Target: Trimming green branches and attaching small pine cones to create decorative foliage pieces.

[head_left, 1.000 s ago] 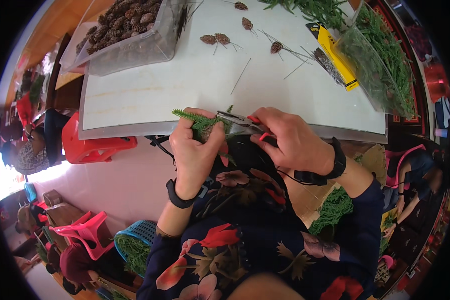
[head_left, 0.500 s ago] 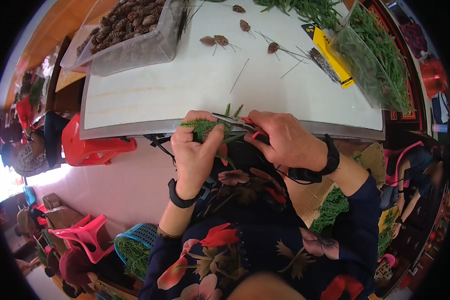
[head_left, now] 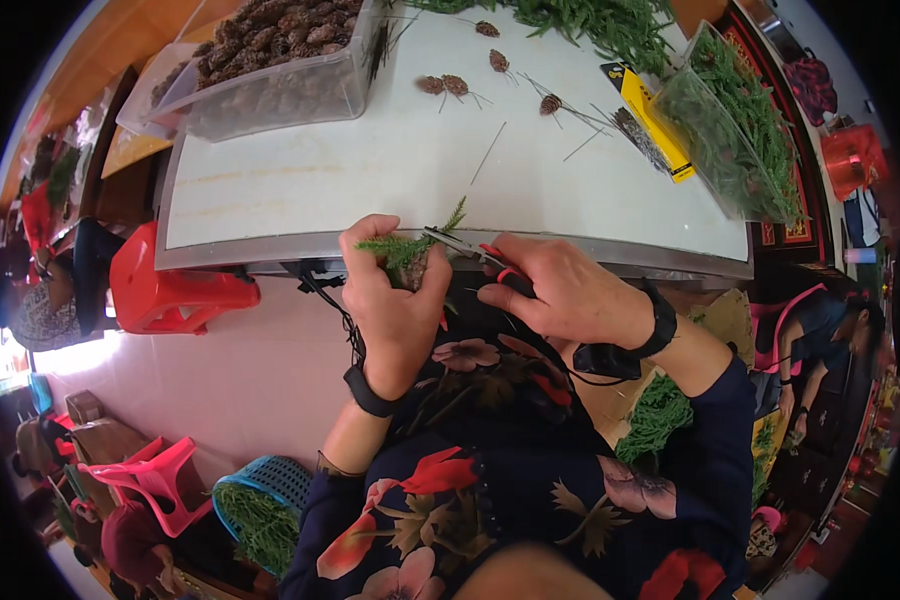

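Observation:
Close to the table's near edge, my left hand [head_left: 388, 325] pinches a green artificial pine sprig [head_left: 398, 248]. A brownish pine cone [head_left: 411, 274] shows among the needles between thumb and fingers, partly covered. My right hand [head_left: 575, 295] is closed round red-handled pliers [head_left: 454, 241], whose metal jaws point left and reach over the sprig. Whether the jaws grip anything there is too small to tell. Beyond my hands, several loose pine cones [head_left: 499, 61] with thin wires [head_left: 488, 152] lie on the white table [head_left: 270, 190].
A clear bin of pine cones [head_left: 300, 100] stands at the table's far left. Green sprigs fill a clear box [head_left: 725, 140] at right, beside a yellow packet [head_left: 660, 125]. A red stool [head_left: 170, 285] and a blue basket [head_left: 280, 480] are on my left; other people sit around.
My left wrist has turned slightly and the sprig in it has tilted. The pliers stay at the sprig. My view has shifted a little.

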Tool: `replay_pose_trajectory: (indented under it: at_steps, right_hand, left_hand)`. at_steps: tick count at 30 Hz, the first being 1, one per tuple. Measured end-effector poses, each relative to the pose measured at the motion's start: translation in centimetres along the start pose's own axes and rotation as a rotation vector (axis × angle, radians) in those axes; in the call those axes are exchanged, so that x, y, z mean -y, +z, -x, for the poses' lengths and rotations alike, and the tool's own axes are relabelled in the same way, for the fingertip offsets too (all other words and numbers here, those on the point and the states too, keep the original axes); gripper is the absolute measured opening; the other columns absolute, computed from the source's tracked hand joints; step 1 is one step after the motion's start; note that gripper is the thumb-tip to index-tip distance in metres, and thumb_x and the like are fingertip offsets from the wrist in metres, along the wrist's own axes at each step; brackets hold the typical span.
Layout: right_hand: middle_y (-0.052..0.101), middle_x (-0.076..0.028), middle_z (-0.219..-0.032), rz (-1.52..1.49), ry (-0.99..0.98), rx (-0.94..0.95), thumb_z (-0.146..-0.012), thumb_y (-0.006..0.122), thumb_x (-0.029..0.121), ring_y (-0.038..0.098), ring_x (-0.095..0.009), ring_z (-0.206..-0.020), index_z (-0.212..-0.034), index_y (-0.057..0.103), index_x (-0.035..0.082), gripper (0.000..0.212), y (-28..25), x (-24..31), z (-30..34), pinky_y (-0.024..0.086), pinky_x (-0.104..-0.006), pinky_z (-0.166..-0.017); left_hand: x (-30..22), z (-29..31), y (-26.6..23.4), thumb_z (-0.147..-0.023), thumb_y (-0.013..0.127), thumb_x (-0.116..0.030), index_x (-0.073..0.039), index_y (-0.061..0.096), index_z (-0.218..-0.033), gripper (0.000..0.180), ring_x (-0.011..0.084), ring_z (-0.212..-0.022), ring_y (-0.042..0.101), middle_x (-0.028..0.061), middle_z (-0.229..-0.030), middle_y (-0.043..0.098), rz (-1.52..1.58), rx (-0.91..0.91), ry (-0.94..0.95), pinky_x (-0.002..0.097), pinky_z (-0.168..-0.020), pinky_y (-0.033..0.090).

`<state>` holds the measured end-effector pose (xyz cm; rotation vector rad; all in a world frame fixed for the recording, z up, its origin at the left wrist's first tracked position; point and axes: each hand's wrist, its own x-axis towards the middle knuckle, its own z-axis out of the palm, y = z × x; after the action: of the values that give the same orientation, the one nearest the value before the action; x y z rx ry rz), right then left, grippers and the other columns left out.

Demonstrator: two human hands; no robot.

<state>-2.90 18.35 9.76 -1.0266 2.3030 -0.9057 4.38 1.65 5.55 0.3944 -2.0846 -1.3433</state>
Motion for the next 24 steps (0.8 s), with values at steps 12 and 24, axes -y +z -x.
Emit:
replay_pose_trajectory:
  at_steps: [12, 24]
  right_hand:
    - [0.061, -0.021, -0.083, 0.179, 0.054, 0.063, -0.085, 0.066, 0.022, 0.058, -0.042, -0.079, -0.103, 0.053, -0.004, 0.033, 1.1, 2.3, -3.4, 0.046, -0.0432, -0.067]
    - [0.061, -0.021, -0.078, 0.108, -0.012, 0.049, -0.085, 0.065, 0.028, 0.058, -0.041, -0.075, -0.094, 0.051, -0.002, 0.033, 1.6, 2.6, -6.9, 0.046, -0.0446, -0.065]
  left_hand:
    - [2.3, -1.2, -2.3, -0.073, 0.072, 0.001, -0.003, 0.046, -0.117, 0.051, 0.0161, -0.078, 0.06, 0.0095, -0.091, 0.058, -0.137, -0.016, 0.024, 0.0282, -0.069, 0.049]
    - [3.5, -4.2, -4.4, -0.078, 0.065, 0.008, -0.003, 0.041, -0.123, 0.053, 0.0085, -0.081, 0.056, 0.0039, -0.091, 0.057, 0.435, 0.168, -0.352, 0.0205, -0.07, 0.046]
